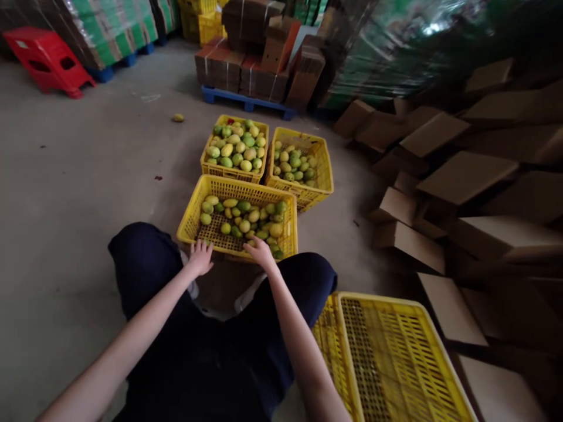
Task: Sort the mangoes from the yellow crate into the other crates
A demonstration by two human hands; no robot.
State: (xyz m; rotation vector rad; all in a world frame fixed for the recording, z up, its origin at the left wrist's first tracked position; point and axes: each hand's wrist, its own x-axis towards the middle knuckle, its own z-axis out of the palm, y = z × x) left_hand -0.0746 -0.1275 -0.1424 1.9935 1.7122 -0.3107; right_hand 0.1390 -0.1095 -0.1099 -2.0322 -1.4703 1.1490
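In front of my knees stands a yellow plastic crate (237, 186) partly filled with oval green and yellow fruits (254, 216), most of them toward its right side. My left hand (200, 258) is at the near rim, left of the middle, its fingers spread and reaching over the edge. A bit of green fruit shows by its fingertips. Further right, my right hand (260, 254) also reaches over the near rim, thumb and forefinger apart beside the fruits. Whether it touches one is hard to make out.
Behind stand a full fruit crate (204, 157) and a part-filled one (328, 170). Another yellow crate (396, 351) is at my right knee. Cardboard boxes (468, 176) crowd the right. A stray fruit (177, 118), a red stool (48, 58) and a blue pallet (248, 101) are farther off.
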